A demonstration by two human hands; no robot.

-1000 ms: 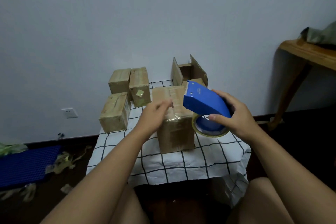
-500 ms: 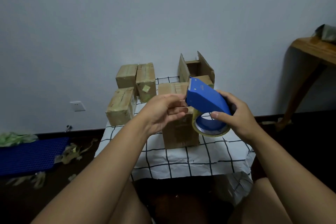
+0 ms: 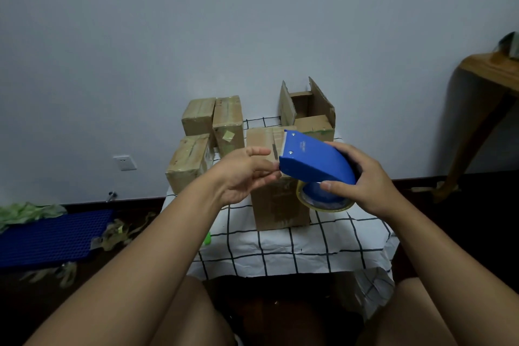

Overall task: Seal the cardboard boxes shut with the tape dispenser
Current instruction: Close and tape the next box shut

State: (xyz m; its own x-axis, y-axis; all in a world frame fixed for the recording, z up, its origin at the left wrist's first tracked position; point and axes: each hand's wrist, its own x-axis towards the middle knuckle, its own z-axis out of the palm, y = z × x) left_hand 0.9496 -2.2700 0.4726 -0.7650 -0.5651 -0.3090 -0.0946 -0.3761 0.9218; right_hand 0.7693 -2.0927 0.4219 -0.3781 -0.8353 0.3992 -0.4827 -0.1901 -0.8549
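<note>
The right hand (image 3: 365, 180) is gripping the blue tape dispenser (image 3: 314, 163) above the upright cardboard box (image 3: 278, 205) on the bench (image 3: 295, 250), while the left hand's (image 3: 244, 177) fingers (image 3: 266, 173) are pinching at its front edge.

dim, bluish light | soft shadows | wide-angle edge distortion | slight blur

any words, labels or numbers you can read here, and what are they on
Nothing can be read.
Blue plastic tape dispenser held in the right hand: small embossed mark on top, too small to read.
Taped brown cardboard box at left front: a label on its side, blurred.
Taped brown cardboard box behind it: a blank-looking yellow-green sticker.
</note>
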